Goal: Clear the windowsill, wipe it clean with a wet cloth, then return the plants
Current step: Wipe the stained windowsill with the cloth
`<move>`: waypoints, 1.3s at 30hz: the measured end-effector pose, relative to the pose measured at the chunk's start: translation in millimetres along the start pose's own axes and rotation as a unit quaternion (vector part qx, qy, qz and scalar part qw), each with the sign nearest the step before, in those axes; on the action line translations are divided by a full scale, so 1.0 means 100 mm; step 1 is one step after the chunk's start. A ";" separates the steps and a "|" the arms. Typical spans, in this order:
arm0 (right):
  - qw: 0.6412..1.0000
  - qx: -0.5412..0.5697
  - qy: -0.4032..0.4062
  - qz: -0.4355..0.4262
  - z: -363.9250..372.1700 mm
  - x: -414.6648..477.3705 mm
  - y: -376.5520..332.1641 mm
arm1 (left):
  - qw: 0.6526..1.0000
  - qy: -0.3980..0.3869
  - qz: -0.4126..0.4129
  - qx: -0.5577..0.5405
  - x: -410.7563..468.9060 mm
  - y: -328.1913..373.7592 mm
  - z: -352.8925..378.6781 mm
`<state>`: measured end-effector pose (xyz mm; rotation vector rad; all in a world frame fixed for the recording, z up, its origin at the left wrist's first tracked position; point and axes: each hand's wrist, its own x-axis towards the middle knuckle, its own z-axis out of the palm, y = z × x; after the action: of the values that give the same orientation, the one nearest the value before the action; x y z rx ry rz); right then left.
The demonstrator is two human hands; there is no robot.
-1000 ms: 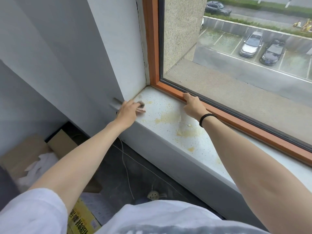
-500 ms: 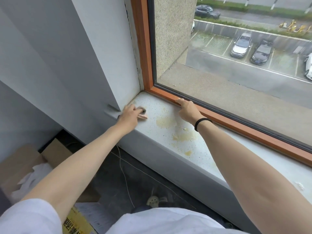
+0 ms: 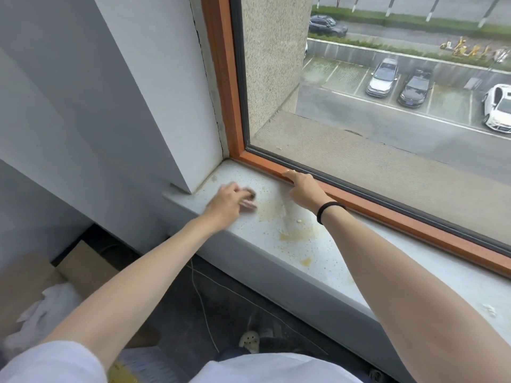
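Sill (image 3: pixel 262 239) below the frame (image 3: pixel 414 226) carries no plants, so clearing looks done; yellow stains (image 3: pixel 298 233) suggest wiping has barely begun, and no plants are in view to return. The left hand (image 3: pixel 229 201), blurred near the frame's corner, covers a small dark thing (image 3: pixel 250 195), and how its fingers lie cannot be told. The right hand (image 3: pixel 304 189) rests straight, close-set fingers on the frame.

On windowsill (image 3: pixel 345 261), left hand (image 3: pixel 229 201) motion-blurred; grip unreadable. Under its fingers, small dark thing (image 3: pixel 250 195) too blurred to identify. Right end of windowsill cut off by picture edge. On windowsill, white scrap (image 3: pixel 489 310) too small to tell.

Two hands (image 3: pixel 227 200) (image 3: pixel 304 189); one windowsill (image 3: pixel 318 255); one dark object (image 3: pixel 250 195); four cars (image 3: pixel 327 25) (image 3: pixel 383 76) (image 3: pixel 416 87) (image 3: pixel 497 107).
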<state>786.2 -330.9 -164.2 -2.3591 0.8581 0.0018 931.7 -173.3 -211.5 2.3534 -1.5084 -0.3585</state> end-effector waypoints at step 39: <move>0.999 -0.020 -0.014 -0.025 -0.04 0.13 0.08 | 0.998 0.036 0.046 -0.034 0.79 0.21 -0.10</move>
<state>790.3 -345.5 -167.9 -2.4120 0.7919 0.0307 950.2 -252.3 -196.4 2.2135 -1.5400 -0.2952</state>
